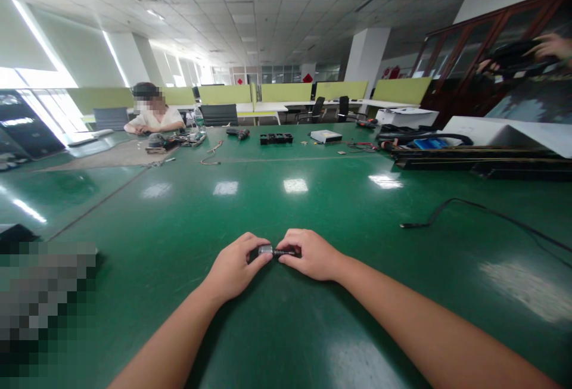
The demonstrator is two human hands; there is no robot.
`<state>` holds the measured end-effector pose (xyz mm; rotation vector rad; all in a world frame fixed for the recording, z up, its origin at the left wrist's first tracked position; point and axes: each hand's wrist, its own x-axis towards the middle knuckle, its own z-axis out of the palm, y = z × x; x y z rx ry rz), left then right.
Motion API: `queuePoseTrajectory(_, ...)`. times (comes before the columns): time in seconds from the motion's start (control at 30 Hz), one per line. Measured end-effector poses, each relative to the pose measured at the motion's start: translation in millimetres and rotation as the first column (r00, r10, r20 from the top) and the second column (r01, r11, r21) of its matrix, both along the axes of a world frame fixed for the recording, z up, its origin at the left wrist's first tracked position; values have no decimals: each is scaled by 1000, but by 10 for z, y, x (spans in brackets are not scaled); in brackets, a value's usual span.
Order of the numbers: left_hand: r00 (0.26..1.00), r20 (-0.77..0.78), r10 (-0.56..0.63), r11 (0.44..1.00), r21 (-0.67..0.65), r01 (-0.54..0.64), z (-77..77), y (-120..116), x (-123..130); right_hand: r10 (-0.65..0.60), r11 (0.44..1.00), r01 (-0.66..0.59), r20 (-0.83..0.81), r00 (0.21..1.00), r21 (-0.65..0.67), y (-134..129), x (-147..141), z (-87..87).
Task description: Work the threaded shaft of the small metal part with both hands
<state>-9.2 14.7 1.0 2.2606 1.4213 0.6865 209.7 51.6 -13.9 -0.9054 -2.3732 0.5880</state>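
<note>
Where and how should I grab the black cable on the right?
Probably pinch the plug from above, coming from its left with the nearer right hand, though that holds the small silver-and-black piece. The plug is the black cable's visible end, pointing left; behind it the rest curves away right, out of view.

A black cable and a power drill lie on the green table.

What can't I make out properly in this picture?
In the head view:
Small silver-and-black cylindrical object: full shape, partly covered by the bare left hand and bare right hand.
Thin black cable: other end, cut off by the right edge.
Grey slab-like object, lower left: details, blurred by pixelation.
</note>
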Motion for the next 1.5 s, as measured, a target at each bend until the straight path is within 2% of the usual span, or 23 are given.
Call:
queuePoseTrajectory(0.83,1000,-20,-18,1000,-9,18,-1,2,-5,30,998,-30,6,1000,51,-25,-3,16)
queuePoseTrajectory(1.5,1000,-12,3,1000,-16,-3,8,-5,-6,14,1000,-14,-8,1000,19,-14,23,30)
